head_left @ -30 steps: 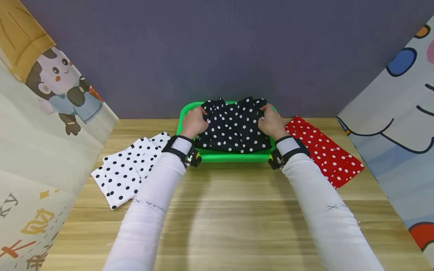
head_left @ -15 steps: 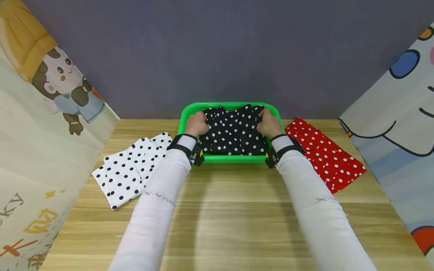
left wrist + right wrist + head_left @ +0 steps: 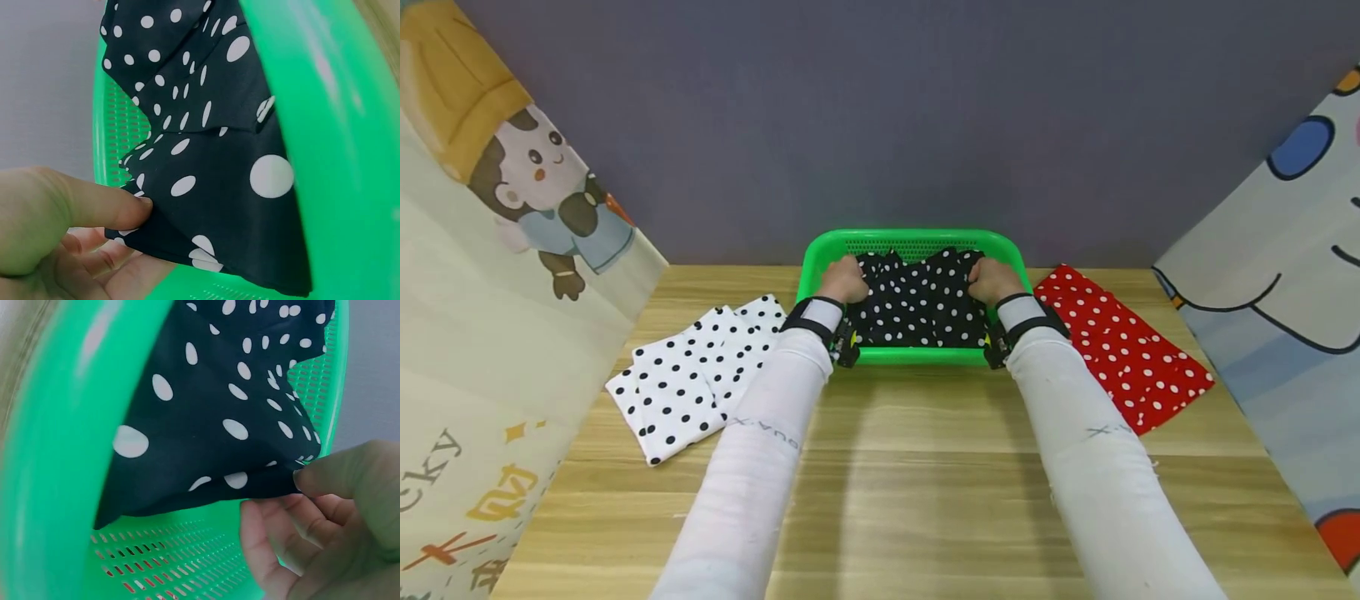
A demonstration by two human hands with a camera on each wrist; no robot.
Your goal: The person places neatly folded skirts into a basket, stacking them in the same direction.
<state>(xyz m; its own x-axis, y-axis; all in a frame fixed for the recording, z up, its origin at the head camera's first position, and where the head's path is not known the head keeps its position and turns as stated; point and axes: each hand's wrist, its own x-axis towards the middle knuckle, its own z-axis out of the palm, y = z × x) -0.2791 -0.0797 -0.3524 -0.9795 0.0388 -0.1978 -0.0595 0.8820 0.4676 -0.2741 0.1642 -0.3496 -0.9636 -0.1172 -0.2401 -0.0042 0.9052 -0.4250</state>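
Observation:
A black cloth with white polka dots (image 3: 917,300) lies folded and wrinkled inside a green plastic basket (image 3: 917,356). My left hand (image 3: 844,280) pinches its left edge, with the thumb on top and the fingers below in the left wrist view. At the opposite edge my right hand (image 3: 994,282) pinches the cloth the same way; the fingers (image 3: 275,537) show beneath it in the right wrist view. Both hands are within the basket's rim. The perforated basket floor shows under the cloth in the right wrist view.
Left of the basket, a folded white cloth with black dots (image 3: 700,375) lies on the wooden table (image 3: 917,475). A red cloth with white dots (image 3: 1120,350) lies to the right. A grey wall (image 3: 910,117) stands right behind the basket.
Both hands have lowered the black dotted cloth deeper into the basket, so more of the back wall shows. The hands have come slightly closer together. White and red cloths stay put.

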